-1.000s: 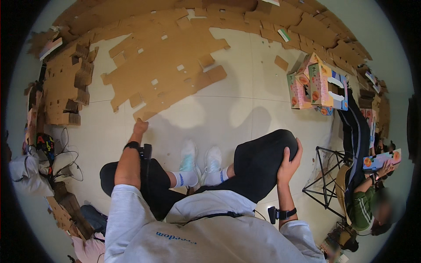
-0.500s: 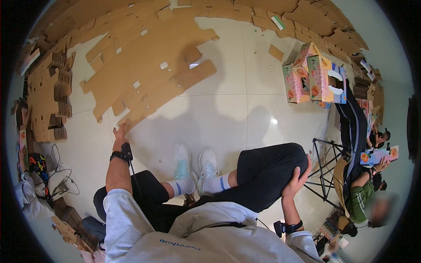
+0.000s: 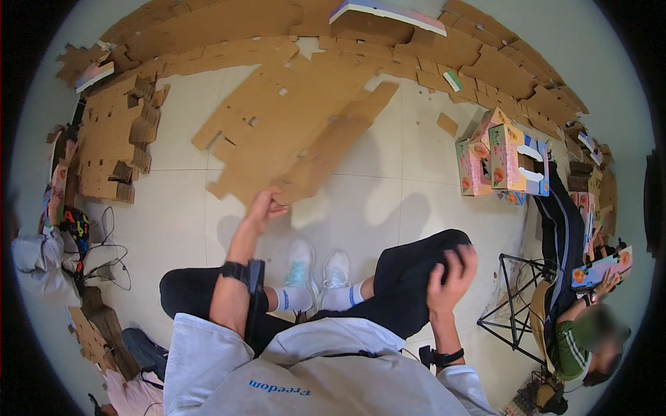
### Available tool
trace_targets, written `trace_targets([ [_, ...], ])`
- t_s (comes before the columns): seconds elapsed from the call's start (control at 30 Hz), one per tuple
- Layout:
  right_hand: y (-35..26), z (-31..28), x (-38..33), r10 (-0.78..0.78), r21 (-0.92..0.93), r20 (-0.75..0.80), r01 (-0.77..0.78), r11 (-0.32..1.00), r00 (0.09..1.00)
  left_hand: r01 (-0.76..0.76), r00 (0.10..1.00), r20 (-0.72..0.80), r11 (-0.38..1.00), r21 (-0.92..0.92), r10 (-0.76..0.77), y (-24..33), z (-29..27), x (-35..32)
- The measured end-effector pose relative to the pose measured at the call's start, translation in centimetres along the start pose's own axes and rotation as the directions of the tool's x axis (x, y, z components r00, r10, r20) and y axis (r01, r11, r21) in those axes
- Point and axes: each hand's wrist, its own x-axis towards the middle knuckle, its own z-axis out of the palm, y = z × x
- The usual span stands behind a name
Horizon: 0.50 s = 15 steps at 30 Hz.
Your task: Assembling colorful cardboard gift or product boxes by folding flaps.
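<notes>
A large flat sheet of brown cardboard point(image 3: 277, 132), die-cut with small holes and folded flaps, extends forward and right across the floor in front of me. My left hand point(image 3: 265, 208) is closed on its near edge, the fingers curled over the board. Above my right knee, my right hand point(image 3: 449, 283) is raised with its fingers apart, slightly blurred and holding nothing. My two white shoes point(image 3: 338, 269) rest on the floor between the hands.
Printed carton boxes point(image 3: 510, 156) stand at the right. A stack of flat cardboard blanks point(image 3: 114, 142) lies at the left; more cardboard point(image 3: 485, 55) lines the far side. A black metal stand point(image 3: 510, 301) is beside a co-worker point(image 3: 576, 340), who holds a printed box point(image 3: 602, 269).
My left hand has moved right and pulled the cardboard sheet with it, turning it. My right hand has lifted off my knee. The view has shifted slightly.
</notes>
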Motion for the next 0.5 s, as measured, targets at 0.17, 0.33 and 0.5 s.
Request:
trace_targets([
  [0.17,-7.3,5.3,0.4,-0.452,0.321,0.277,0.362,0.875,0.848,0.204,0.944,0.322,0.897,-0.392,-0.074,0.3,11.4,-15.4],
  [0.33,-11.6,5.6,1.4,-0.449,0.503,0.359,0.235,0.832,0.818,0.21,0.768,0.64,0.953,-0.219,-0.022,0.7,18.7,-28.9],
  [0.5,-14.4,2.1,2.9,-0.606,0.369,0.364,0.488,0.791,0.707,0.145,0.857,0.515,0.962,-0.23,-0.006,-0.7,22.2,-35.4],
])
